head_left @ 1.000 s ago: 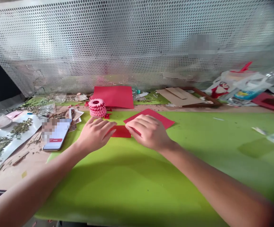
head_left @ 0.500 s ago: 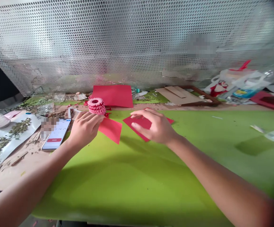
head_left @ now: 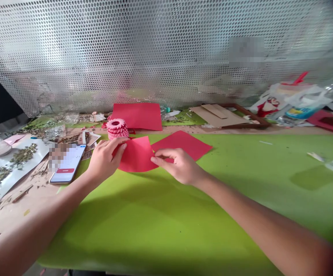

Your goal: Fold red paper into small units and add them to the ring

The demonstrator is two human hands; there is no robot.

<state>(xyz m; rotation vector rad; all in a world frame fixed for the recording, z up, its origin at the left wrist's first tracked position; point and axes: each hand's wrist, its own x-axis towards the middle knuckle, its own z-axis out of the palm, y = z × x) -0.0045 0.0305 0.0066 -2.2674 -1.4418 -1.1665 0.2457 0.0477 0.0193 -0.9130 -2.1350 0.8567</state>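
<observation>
A perforated screen (head_left: 166,53) backs the bench; a green mat (head_left: 183,214) covers it. A red sheet (head_left: 183,145) lies flat on the mat, another (head_left: 139,116) leans at the screen. Held just above the mat, the red piece (head_left: 134,155) is pinched at both edges: left hand (head_left: 104,160) closed on its left side, right hand (head_left: 180,165) on its right corner. Beside it stand a phone (head_left: 67,163) and a pink ring (head_left: 117,128). An uneven pull might crease or tear the piece; a stray wrist could topple the ring
</observation>
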